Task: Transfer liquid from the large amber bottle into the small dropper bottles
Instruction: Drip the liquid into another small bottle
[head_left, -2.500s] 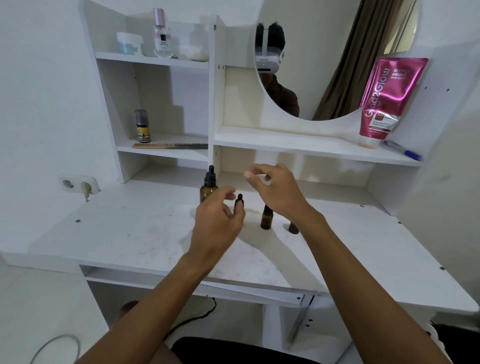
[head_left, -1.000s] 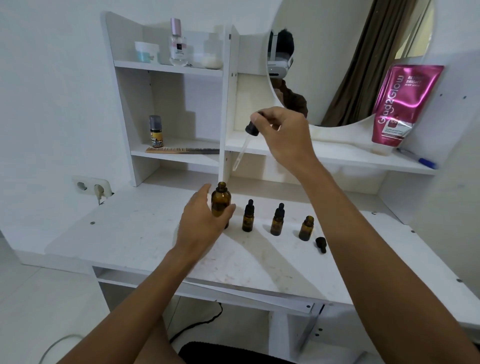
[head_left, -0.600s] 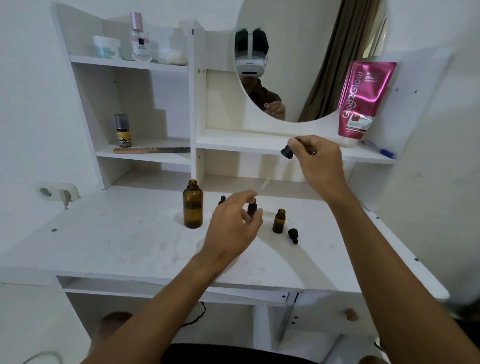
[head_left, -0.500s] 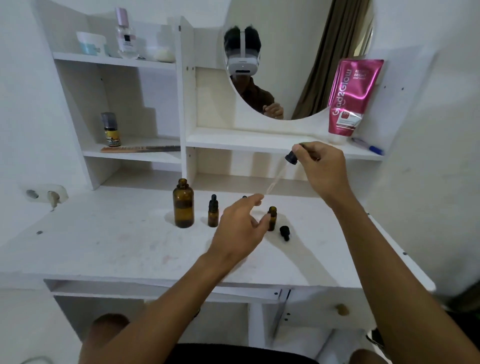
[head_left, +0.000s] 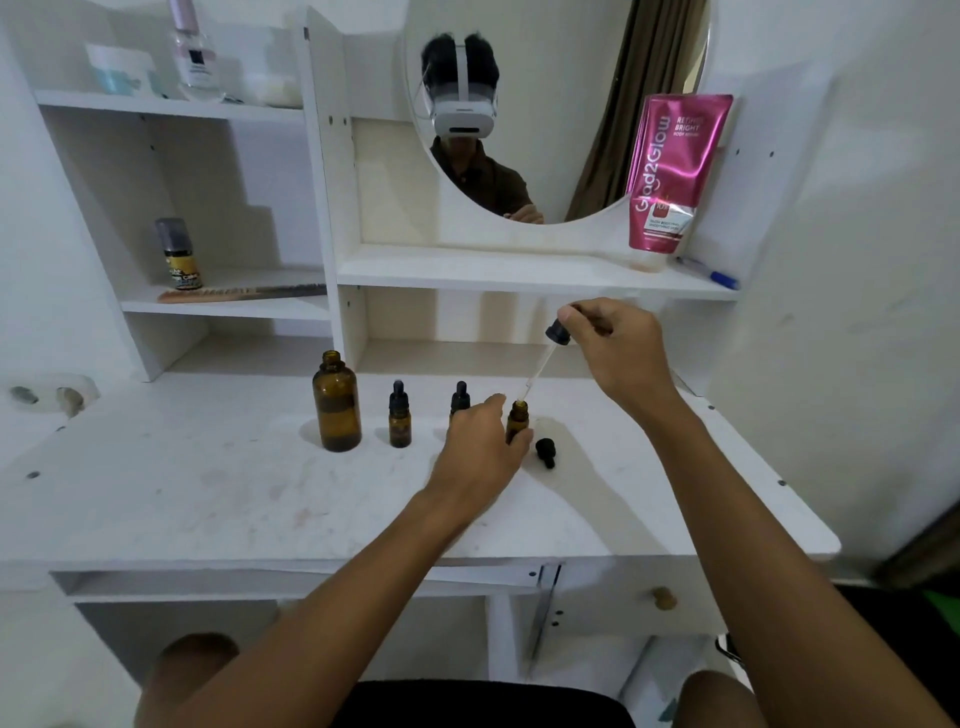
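The large amber bottle (head_left: 336, 405) stands uncapped on the white desk (head_left: 208, 493). To its right stand two small capped dropper bottles, one (head_left: 399, 422) free and one (head_left: 460, 397) partly behind my left hand. My left hand (head_left: 480, 452) grips a third small bottle (head_left: 518, 418), which is open. My right hand (head_left: 615, 348) pinches the long dropper (head_left: 545, 364) by its black bulb, with the glass tip slanting down to the open bottle's mouth. A small black dropper cap (head_left: 545, 451) lies on the desk just right of that bottle.
A shelf unit with a round mirror (head_left: 545, 78) rises behind the desk. A pink tube (head_left: 672, 171) and a blue pen (head_left: 711, 273) sit on the right shelf. A comb (head_left: 239, 293), a small can and jars are on the left shelves. A wall socket (head_left: 49, 397) is at left.
My right hand lifted the dropper out of the large bottle and carried it right and down to the open small bottle. My left hand let go of the large bottle and took hold of the small one.
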